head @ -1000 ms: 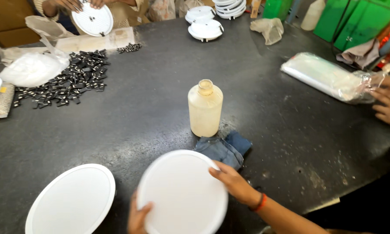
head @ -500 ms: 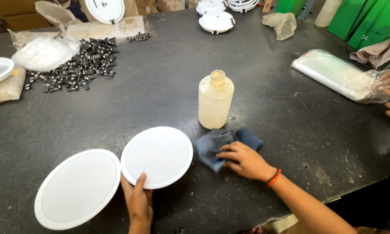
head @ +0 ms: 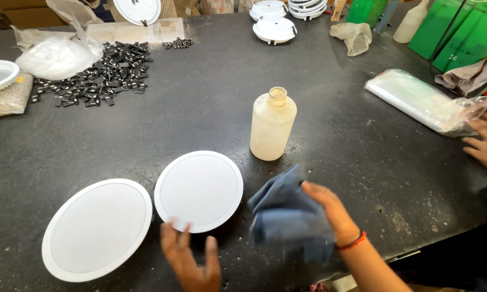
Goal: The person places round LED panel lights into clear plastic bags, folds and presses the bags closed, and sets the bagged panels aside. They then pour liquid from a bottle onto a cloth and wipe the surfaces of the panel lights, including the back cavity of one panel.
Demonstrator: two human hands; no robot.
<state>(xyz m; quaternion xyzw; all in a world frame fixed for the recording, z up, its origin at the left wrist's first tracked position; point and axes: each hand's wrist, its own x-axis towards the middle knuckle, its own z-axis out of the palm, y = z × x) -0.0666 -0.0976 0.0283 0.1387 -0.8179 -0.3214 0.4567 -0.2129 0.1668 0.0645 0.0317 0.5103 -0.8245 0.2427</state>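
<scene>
Head view | right hand (head: 330, 208) fingers grasping one blue cloth (head: 287, 216) | left hand (head: 192, 259) fingers released | two white discs (head: 199, 190) | one bottle (head: 272, 125)

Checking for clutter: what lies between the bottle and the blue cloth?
Nothing: bare dark tabletop separates bottle from blue cloth, per the head view.

White round panels near the hands: two, one by the left fingers (head: 199, 190), one further left (head: 97, 229).
Blue cloth (head: 288, 215): one, held in the right hand (head: 330, 208).
Plastic bottles: one cream bottle (head: 272, 125) mid-counter, one at the far edge (head: 410, 21).
Hands: two of the wearer's, left hand (head: 189, 259); one other person's hand (head: 486, 141).
Black clips (head: 92, 81): a heap, too many to count.
Clear bags: one filled white bag (head: 57, 55), one long packet (head: 416, 100).
Green bins (head: 454, 32): at least two.
</scene>
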